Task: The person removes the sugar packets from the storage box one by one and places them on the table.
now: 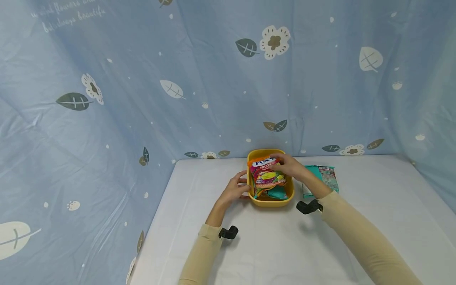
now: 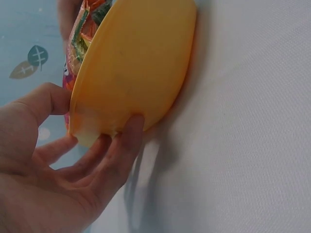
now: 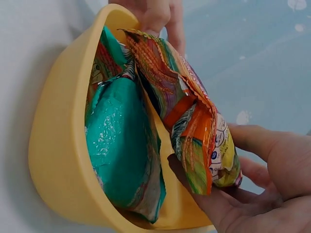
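Observation:
A yellow plastic bin [image 1: 271,204] stands on the table. My left hand [image 1: 233,190] holds it at the left side; in the left wrist view the thumb is at the rim and the fingertips [image 2: 133,124] touch the outer wall. A red and orange bag of Fox's fruit candy [image 1: 265,174] is tilted in the mouth of the bin. My right hand [image 1: 289,166] grips this candy bag by its edge, thumb on one face and fingers on the other. Below it, a teal packet [image 3: 119,141] lies inside the bin, partly hidden by the candy bag in the head view.
Another teal packet [image 1: 325,176] lies flat on the table right of the bin, partly covered by the right forearm. A white cloth covers the table [image 1: 267,245]. Behind and to the left hangs a blue curtain [image 1: 213,67] with leaves and flowers.

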